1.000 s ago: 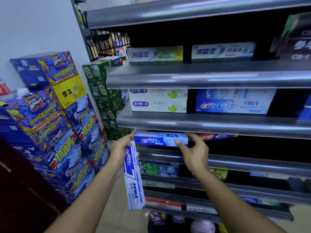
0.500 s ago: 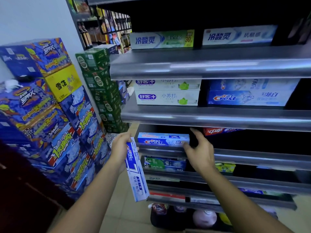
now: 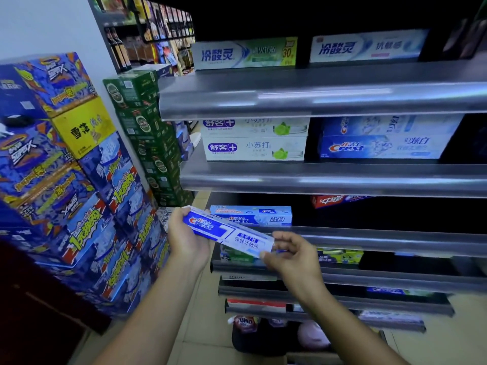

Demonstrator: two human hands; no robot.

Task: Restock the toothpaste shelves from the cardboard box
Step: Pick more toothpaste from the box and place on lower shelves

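Observation:
A blue and white Crest toothpaste box (image 3: 228, 233) is held nearly level in front of the third shelf (image 3: 369, 239). My left hand (image 3: 185, 239) grips its left end and my right hand (image 3: 292, 252) pinches its right end. Just behind it, another Crest box (image 3: 259, 216) lies on that shelf at the left. A red toothpaste box (image 3: 328, 200) sits farther back to the right. The cardboard box is not in view.
Upper shelves hold white toothpaste boxes (image 3: 254, 148), Crest boxes (image 3: 379, 146) and more toothpaste boxes (image 3: 245, 52) above. Stacked blue drink cartons (image 3: 79, 206) and green beer cartons (image 3: 147, 133) crowd the left. Lower shelves (image 3: 342, 306) carry a few boxes; bags lie on the floor.
My left hand swung the box from hanging upright to nearly level. My right hand left the shelved Crest box and took the held box's right end.

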